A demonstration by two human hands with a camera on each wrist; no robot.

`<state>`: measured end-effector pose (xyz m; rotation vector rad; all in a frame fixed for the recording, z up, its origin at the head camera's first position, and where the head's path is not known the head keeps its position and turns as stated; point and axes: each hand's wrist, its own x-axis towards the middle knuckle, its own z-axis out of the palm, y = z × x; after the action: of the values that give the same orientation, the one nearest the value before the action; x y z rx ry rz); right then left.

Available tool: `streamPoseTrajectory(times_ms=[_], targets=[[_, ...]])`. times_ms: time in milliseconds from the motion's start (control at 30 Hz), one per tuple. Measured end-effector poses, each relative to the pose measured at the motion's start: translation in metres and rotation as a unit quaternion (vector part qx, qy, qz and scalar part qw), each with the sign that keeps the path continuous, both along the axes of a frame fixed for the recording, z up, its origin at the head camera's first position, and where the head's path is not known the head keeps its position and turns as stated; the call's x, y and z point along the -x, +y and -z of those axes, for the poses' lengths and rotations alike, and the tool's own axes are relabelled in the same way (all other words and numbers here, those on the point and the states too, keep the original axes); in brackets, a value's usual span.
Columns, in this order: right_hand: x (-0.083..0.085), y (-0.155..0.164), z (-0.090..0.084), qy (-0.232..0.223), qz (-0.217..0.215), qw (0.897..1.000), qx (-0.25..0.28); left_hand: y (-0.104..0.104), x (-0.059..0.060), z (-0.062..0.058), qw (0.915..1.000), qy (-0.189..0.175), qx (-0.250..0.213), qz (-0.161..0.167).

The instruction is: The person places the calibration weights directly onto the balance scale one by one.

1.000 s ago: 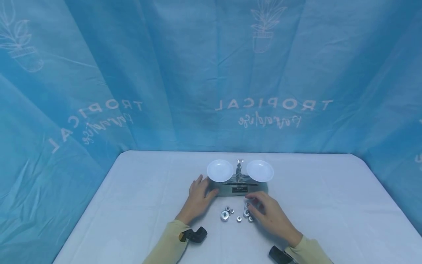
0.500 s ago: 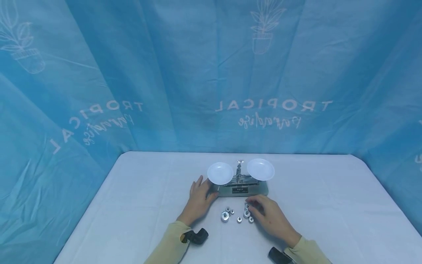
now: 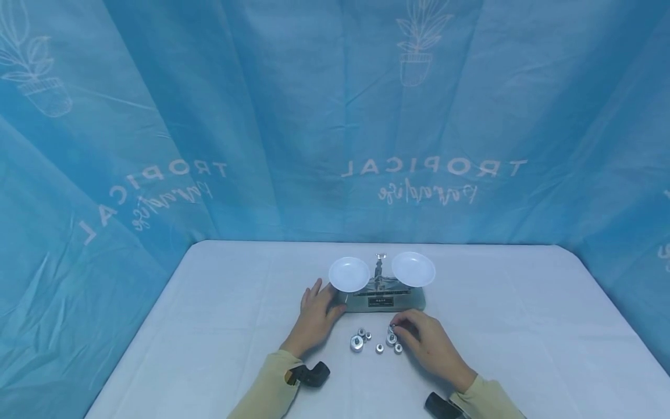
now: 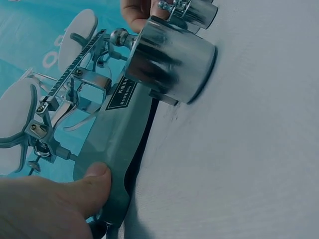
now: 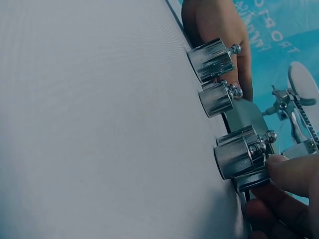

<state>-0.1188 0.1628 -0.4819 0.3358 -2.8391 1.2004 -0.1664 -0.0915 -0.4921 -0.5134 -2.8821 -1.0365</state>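
A small balance scale point(image 3: 399, 301) with a grey-green base stands on the white-covered table. Its left white pan point(image 3: 349, 274) sits slightly lower than the right white pan point(image 3: 413, 269). My left hand point(image 3: 312, 317) holds the left end of the base, the thumb point(image 4: 97, 172) on its top near the front edge. In front of the scale, my right hand point(image 3: 433, 346) pinches a metal weight point(image 5: 251, 179) between thumb and fingers, low at the tabletop. Beside it stand other knobbed weights point(image 3: 391, 340). Part of the pinched weight is hidden by the fingers.
Left of the right hand stands a group of weights with one large metal weight point(image 3: 357, 344). A single small weight point(image 3: 380, 349) stands between the two groups. A blue printed curtain point(image 3: 309, 145) hangs behind the table point(image 3: 523, 314).
The scale's left pan has dipped and its right pan has risen slightly. My right fingers have closed onto a weight. My left hand stays on the base.
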Motion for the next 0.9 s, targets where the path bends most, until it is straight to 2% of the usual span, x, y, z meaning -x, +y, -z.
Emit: streamPoseTrajectory(times_ms=[667,900], targets=[[0.000,0.003,-0.016,0.039,0.012,0.999,0.000,0.000,0.000,0.000,0.9999,0.003,0.010,-0.004],[-0.005,0.001,-0.025,0.071,0.017,0.997,-0.011,-0.001,0.000,0.001,1.0000,0.004,0.008,-0.004]])
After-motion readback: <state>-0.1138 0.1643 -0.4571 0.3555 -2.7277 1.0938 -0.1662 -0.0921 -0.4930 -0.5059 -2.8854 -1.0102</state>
